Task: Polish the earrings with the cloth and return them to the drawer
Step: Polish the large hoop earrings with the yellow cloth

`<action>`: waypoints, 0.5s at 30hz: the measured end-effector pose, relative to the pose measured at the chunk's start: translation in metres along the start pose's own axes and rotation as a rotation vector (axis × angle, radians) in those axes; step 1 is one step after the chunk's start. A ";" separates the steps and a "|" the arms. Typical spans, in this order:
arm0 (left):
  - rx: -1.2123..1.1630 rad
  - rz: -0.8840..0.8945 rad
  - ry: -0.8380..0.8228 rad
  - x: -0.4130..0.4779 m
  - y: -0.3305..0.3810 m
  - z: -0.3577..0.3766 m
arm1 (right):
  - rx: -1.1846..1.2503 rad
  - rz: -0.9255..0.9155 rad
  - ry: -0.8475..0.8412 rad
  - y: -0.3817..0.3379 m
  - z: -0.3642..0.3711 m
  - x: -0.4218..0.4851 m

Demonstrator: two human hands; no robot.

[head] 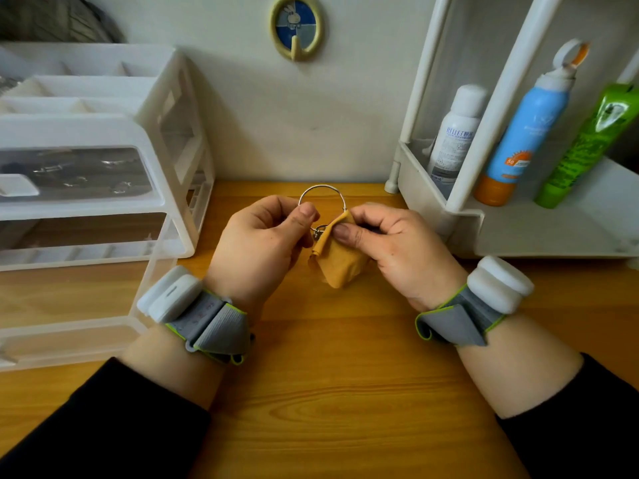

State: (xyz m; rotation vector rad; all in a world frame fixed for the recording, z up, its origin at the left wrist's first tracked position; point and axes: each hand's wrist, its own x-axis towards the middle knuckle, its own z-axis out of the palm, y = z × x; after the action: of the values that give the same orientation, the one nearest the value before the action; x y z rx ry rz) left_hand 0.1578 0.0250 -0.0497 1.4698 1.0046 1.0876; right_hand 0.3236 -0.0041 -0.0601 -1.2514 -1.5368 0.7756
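1. Moderately bright, soft even light.
2. Soft shadow on wall (242, 133) right of drawer unit (86, 129).
3. Pale reflections on its clear drawer front (76, 171).
4. Wide-angle bowing at edges; shelf posts (501, 108) lean.
5. Slightly soft overall.

My wooden desk (328, 392) shows its grain running side to side. At twelve o'clock an oval, yellow-rimmed hook (296, 27) with a rabbit picture sticks to the wall. At two o'clock a white rack (518, 233) stands on the desk. It holds a white spray bottle (454, 133), a leaning blue sunscreen can (522, 133) and, nearer three o'clock, a green tube (584, 146).
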 end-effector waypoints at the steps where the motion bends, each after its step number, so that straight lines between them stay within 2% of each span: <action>1: 0.013 0.010 0.012 0.000 0.000 -0.001 | -0.020 -0.006 -0.009 0.000 0.000 0.000; 7: 0.022 0.007 0.027 0.001 0.000 -0.001 | 0.000 0.012 -0.007 0.000 -0.003 0.001; 11: -0.060 -0.022 0.019 0.001 0.001 0.000 | 0.117 0.053 0.010 0.000 -0.001 0.001; 15: -0.145 -0.044 -0.013 0.000 0.002 0.001 | 0.110 0.035 0.015 0.002 0.004 0.001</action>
State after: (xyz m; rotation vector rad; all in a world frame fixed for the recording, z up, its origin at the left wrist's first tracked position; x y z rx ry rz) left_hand 0.1590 0.0245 -0.0481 1.3311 0.9248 1.0950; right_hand 0.3207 -0.0026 -0.0625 -1.2030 -1.4439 0.8606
